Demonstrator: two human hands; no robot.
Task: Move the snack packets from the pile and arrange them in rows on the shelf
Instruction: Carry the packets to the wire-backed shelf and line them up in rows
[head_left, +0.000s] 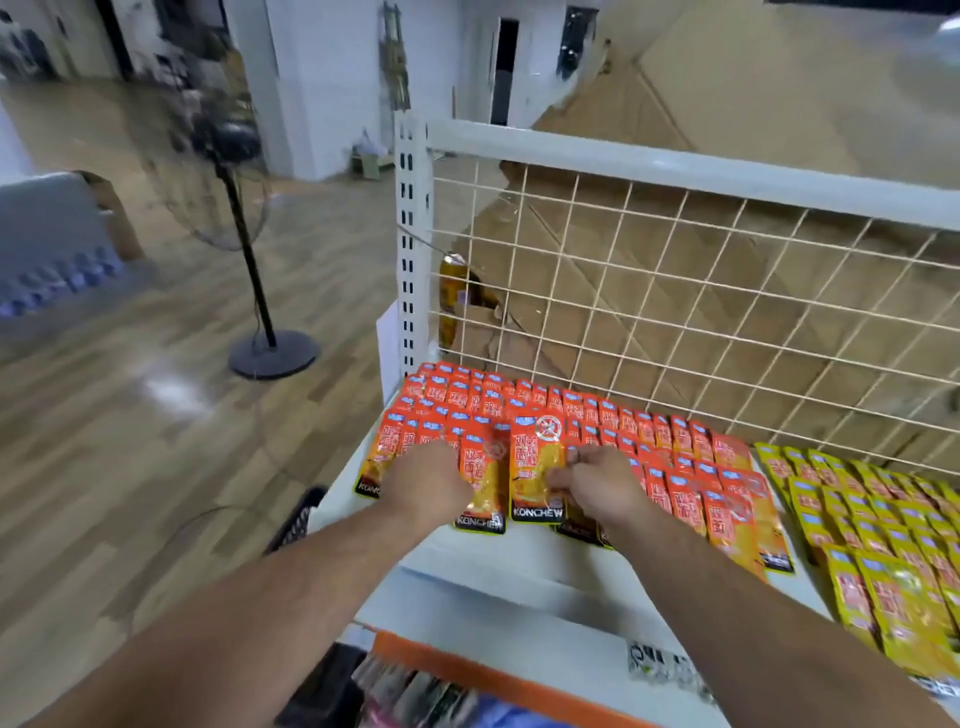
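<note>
Orange packets (613, 415): lying flat in overlapping rows on the white shelf (467, 571), long axes running away from the hands, KONCHEW ends pointing back at the person.
Right hand (602, 486): pinching the centre packet (532, 467) by its right edge, fingers curling in.
Left hand (431, 480): resting knuckles-up on the neighbour packet (480, 499) just left of it; gripping or only pressing, can't tell.

Two bare hands are in view, the left hand (431, 480) and the right hand (597, 480). The orange snack packets (675, 431) number several dozen, in overlapping rows too dense to count singly; two at the front show a legible brand name. The yellow snack packets (883, 519) also run to dozens. There is one white shelf (467, 582), one wire mesh back panel (675, 291), one slotted upright post (413, 234), one pedestal fan (244, 249) and one black basket (301, 519).
</note>
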